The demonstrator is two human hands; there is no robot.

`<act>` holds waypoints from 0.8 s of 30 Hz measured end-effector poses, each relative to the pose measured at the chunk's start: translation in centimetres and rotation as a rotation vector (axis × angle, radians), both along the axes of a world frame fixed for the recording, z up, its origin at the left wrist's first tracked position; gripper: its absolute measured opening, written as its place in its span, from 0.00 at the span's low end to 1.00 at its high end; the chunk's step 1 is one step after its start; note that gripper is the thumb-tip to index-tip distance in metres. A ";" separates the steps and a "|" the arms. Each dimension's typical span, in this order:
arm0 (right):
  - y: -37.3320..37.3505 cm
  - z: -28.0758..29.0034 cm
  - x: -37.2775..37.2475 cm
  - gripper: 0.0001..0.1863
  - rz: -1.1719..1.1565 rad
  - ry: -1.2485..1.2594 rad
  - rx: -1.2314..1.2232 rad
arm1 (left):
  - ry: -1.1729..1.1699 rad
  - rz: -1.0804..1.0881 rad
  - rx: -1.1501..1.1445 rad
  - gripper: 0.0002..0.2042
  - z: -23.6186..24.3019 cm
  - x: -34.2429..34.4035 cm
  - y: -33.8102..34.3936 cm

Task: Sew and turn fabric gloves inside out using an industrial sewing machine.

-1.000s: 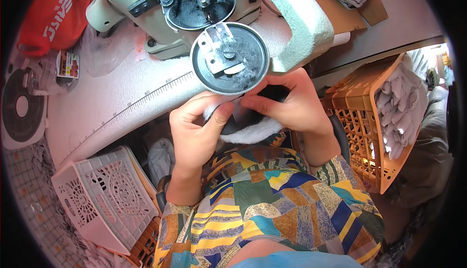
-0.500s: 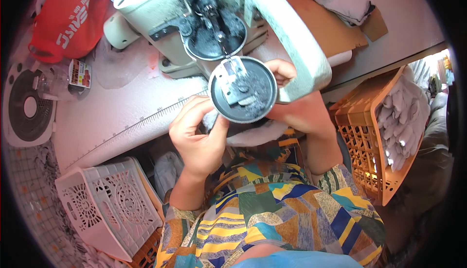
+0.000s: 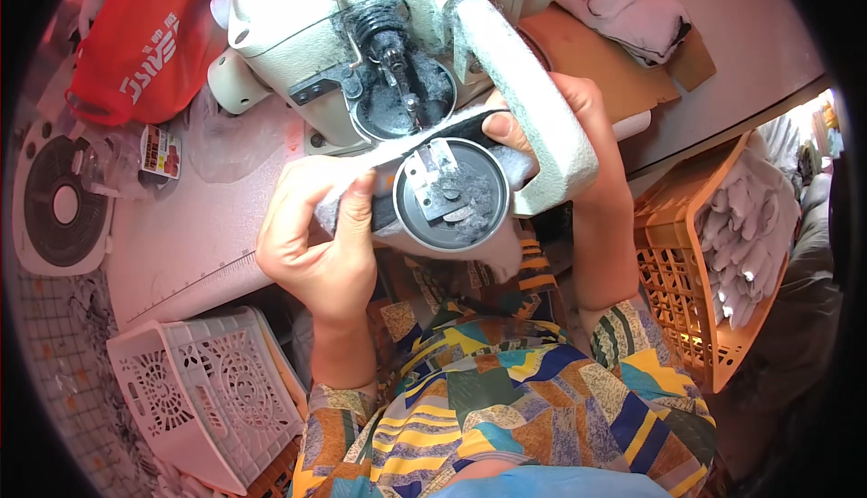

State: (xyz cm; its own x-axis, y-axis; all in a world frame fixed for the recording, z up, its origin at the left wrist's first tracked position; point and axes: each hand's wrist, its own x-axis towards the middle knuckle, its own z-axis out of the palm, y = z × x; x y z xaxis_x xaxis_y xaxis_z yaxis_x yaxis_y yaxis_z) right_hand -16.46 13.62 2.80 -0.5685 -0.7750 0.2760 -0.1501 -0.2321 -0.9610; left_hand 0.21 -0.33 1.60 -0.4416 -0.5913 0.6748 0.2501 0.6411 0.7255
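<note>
A pale sewing machine (image 3: 289, 37) has a lint-dusted rear cup (image 3: 375, 105) and, nearer me, a round toothed disc (image 3: 474, 209). A dark strip of material with fuzzy white backing (image 3: 379, 200) stretches behind the front disc and hangs below it. My left hand (image 3: 321, 236) grips it left of the disc, thumb uppermost. On the right, my right hand (image 3: 582, 110) is wrapped round behind the machine's curved arm (image 3: 542, 128), its thumb pressing the material just above the disc. The arm hides part of that hand.
A red bag (image 3: 126, 55), a dark round fan-like object (image 3: 45, 195) and clear plastic lie left. Cardboard (image 3: 686, 74) and folded cloth (image 3: 632, 10) are at back right. A white crate (image 3: 208, 399) stands low left; an orange crate (image 3: 668, 245) of pale pieces is at right.
Both hands have risen and moved apart, carrying the material from below the front disc up to between it and the rear cup. The machine now sits lower in the view.
</note>
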 end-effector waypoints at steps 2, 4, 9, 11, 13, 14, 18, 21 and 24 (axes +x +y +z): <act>-0.1 -0.5 0.0 0.06 -0.023 -0.057 -0.064 | 0.001 0.003 0.004 0.04 0.1 -0.2 0.2; -0.6 -0.7 0.1 0.08 -0.032 -0.143 -0.144 | 0.015 0.006 0.013 0.04 -0.1 -0.4 0.1; -0.3 -0.6 -0.2 0.04 0.007 -0.033 -0.085 | -0.007 0.003 0.014 0.04 -0.2 -0.3 0.0; -0.3 -0.6 -0.2 0.04 -0.014 -0.032 -0.079 | -0.025 -0.007 0.018 0.04 -0.2 -0.3 -0.1; -0.3 -0.4 0.0 0.04 -0.035 -0.053 -0.072 | -0.055 -0.025 0.015 0.04 0.0 0.1 0.0; -0.3 -0.5 -0.2 0.04 -0.034 -0.048 -0.079 | -0.028 -0.050 0.080 0.03 0.1 0.1 0.3; -0.1 -0.6 -0.9 0.05 -0.022 -0.141 -0.169 | 0.058 -0.154 0.280 0.02 0.3 0.3 1.4; -0.2 -0.8 -0.9 0.06 -0.038 -0.185 -0.199 | 0.060 -0.130 0.286 0.04 0.1 0.0 1.8; -0.5 -0.9 -0.8 0.07 -0.067 -0.180 -0.183 | 0.068 -0.114 0.280 0.06 -0.1 -0.5 1.9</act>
